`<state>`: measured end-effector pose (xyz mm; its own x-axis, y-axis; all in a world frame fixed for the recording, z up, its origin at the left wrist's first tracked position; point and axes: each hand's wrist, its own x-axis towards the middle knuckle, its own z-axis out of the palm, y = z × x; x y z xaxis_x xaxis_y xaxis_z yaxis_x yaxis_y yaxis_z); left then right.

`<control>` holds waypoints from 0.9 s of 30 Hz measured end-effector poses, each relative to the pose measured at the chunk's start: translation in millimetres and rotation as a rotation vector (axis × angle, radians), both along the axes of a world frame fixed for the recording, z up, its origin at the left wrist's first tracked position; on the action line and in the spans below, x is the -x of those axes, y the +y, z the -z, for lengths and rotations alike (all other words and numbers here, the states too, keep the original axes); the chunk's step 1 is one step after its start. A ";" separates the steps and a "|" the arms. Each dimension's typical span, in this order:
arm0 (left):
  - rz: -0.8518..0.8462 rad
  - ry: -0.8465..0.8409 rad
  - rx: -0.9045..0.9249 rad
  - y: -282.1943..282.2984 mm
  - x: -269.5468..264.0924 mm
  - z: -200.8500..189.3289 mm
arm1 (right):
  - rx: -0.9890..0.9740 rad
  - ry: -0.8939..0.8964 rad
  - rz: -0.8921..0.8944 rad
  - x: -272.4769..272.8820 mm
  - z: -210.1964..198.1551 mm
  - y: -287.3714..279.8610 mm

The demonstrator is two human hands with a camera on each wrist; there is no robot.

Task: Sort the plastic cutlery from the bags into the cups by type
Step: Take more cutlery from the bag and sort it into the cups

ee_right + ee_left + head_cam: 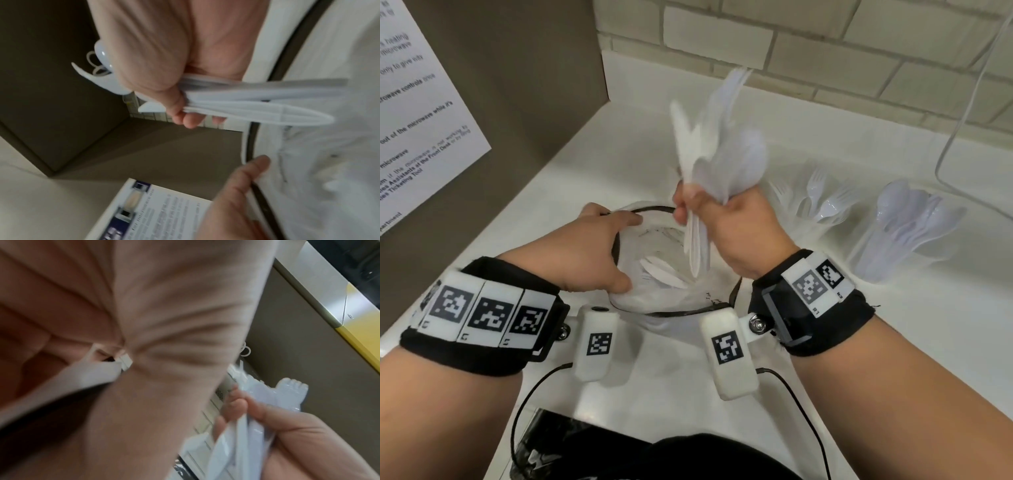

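Observation:
My right hand [698,209] grips a bundle of white plastic cutlery [715,144] by the middle, held above the mouth of a translucent bag [688,301] with a dark rim. The handles [257,100] point down toward the bag, and a fork head [292,389] shows in the bundle. My left hand [613,253] pinches the bag's left rim [92,374] and holds it wide. Several white knives [664,270] lie inside the bag. To the right stand a clear cup of forks [822,212] and a clear cup of spoons [904,233].
A brown cabinet side with a printed notice [421,102] rises at the left. A brick wall [791,44] runs behind the white counter [893,342]. A thin white cable [962,120] hangs at the right. A black cable [530,394] and a dark wrapper [551,445] lie near the front edge.

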<state>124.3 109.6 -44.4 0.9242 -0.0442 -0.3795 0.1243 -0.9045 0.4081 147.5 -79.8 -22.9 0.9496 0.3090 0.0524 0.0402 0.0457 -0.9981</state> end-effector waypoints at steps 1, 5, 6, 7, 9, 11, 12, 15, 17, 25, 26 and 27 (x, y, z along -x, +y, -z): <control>-0.030 -0.009 -0.024 4.4 -1.5 -0.9 | -0.126 -0.005 0.058 -2.2 -6.0 -0.5; -0.221 -0.050 -0.164 32.1 -9.5 -11.0 | -0.531 -0.023 0.166 -15.3 -24.7 -10.7; -0.285 -0.059 -0.196 40.1 -11.7 -14.1 | -0.561 -0.034 0.167 -17.7 -26.5 -14.2; -0.339 -0.074 -0.217 47.5 -13.7 -16.9 | -0.562 -0.040 0.173 -19.3 -26.6 -17.8; -0.395 -0.099 -0.220 59.3 -16.4 -19.9 | -0.523 -0.032 0.201 -21.2 -22.7 -24.9; -0.398 -0.148 -0.203 66.3 -15.8 -19.4 | -0.484 0.009 0.231 -21.1 -15.5 -28.8; -0.399 -0.219 -0.185 66.2 -14.0 -19.1 | -0.470 0.035 0.244 -20.5 -11.4 -29.8; -0.369 -0.674 -0.023 43.9 -4.5 -21.2 | -0.447 0.091 0.264 -18.0 -3.4 -31.4; -0.366 -0.904 0.374 12.6 0.2 -24.3 | -0.450 0.078 0.253 -16.7 -5.1 -30.7; -0.543 0.626 1.651 -61.5 -26.4 -13.9 | -0.444 -0.141 0.101 -12.0 -36.2 -19.5; -0.520 0.653 1.683 -65.5 -28.7 -12.9 | -0.435 -0.141 0.090 -11.0 -35.0 -18.0; -0.484 0.667 1.724 -70.1 -29.4 -13.2 | -0.407 -0.136 0.088 -9.6 -32.0 -16.5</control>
